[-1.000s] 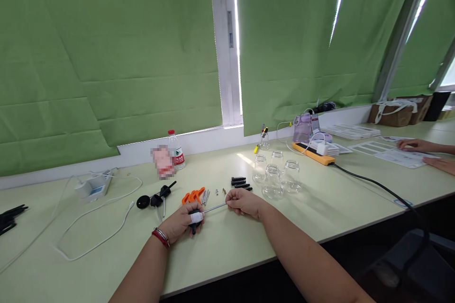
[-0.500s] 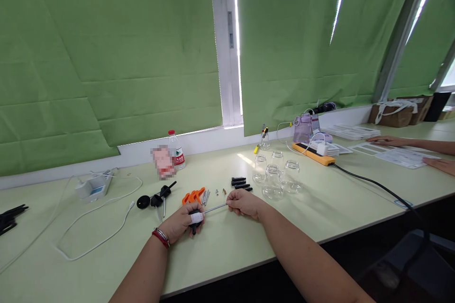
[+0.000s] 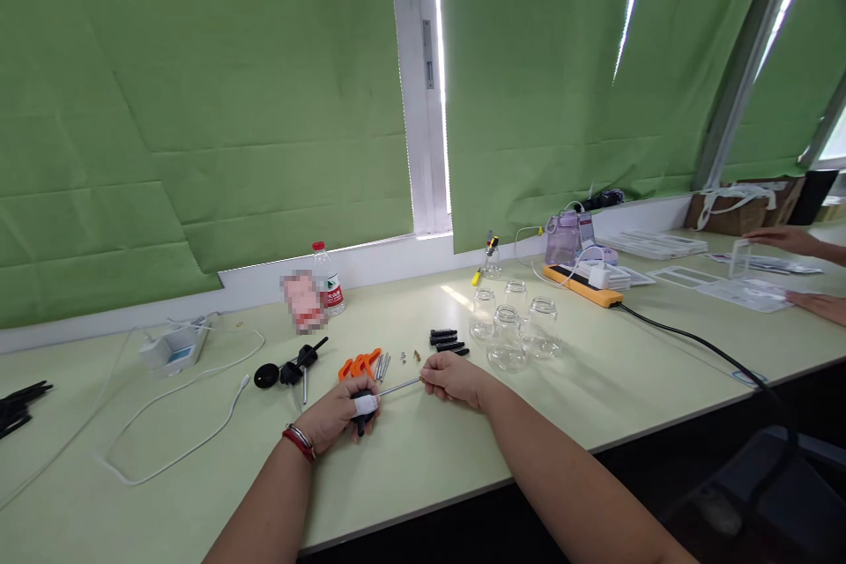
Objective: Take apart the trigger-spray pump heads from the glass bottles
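Observation:
My left hand (image 3: 344, 411) is closed around a black plastic cap (image 3: 363, 406), with a white wrap on one finger. A thin metal rod (image 3: 400, 387) sticks out of the cap toward the right. My right hand (image 3: 452, 374) pinches the rod's far end; any small piece between its fingertips is hidden. Just beyond my hands lie orange handles (image 3: 360, 364), short metal pins (image 3: 382, 367), small brass pieces (image 3: 417, 355) and black ridged parts (image 3: 447, 342). Left of them are more black caps with rods (image 3: 291, 373) and a black disc (image 3: 266, 376).
Several clear glass jars (image 3: 508, 344) stand to the right. Behind them are an orange power strip (image 3: 582, 284) and a purple bottle (image 3: 562, 240). A water bottle (image 3: 330, 282) stands by the sill. White cable (image 3: 191, 383) loops at left. A co-worker's hand (image 3: 783, 238) holds a clear piece.
My hands, the cap and the rod look almost unmoved. At the far right, the co-worker's hand has lifted a clear piece upright from the table.

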### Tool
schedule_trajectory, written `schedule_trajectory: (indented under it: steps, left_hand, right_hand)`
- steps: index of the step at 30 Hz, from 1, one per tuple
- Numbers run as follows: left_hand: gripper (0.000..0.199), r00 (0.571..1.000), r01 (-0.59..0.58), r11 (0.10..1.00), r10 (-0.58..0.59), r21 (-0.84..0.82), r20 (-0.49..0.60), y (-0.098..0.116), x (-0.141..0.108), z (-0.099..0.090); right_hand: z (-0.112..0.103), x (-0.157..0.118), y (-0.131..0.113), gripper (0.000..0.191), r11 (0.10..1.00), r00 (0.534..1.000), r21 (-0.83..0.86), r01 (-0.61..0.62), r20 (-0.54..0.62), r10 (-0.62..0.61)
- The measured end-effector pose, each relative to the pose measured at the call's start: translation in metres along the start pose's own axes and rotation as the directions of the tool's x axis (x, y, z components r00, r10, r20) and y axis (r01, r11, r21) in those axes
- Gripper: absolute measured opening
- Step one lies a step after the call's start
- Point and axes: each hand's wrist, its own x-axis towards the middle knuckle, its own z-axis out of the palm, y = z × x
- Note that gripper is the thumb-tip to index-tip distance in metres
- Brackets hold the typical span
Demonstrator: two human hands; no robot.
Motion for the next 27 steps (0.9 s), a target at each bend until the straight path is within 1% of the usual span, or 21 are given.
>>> schedule_trajectory:
  steps: [4, 10, 18, 27]
  left_hand:
    - [0.021, 1.000, -0.008, 1.000, 0.008, -0.012, 0.016, -0.0016, 0.0013, -0.0011]
    - [0.018, 0.999, -0.017, 0.999, 0.018, -0.043, 0.032, -0.0040, 0.0021, -0.0028]
    - [0.017, 0.999, -0.018, 0.999, 0.019, -0.044, 0.027, -0.0016, 0.0006, -0.0010]
    - [0.018, 0.999, -0.036, 0.999, 0.037, -0.027, 0.030, -0.0006, -0.0005, -0.0006]
  right_hand:
    - [-0.0010, -0.0018, -0.0006, 0.013, 1.000, 1.000, 0.006, 0.025, 0.018, -0.025]
    - [-0.0030, -0.0004, 0.0027, 0.010, 0.998, 0.997, -0.003, 0.070, 0.038, -0.070]
    - [-0.0019, 0.0018, 0.0038, 0.014, 0.999, 0.998, -0.001, 0.040, 0.048, -0.040]
    - [-0.0008, 0.0029, 0.0034, 0.022, 1.000, 0.999, -0.012, 0.021, 0.032, -0.021]
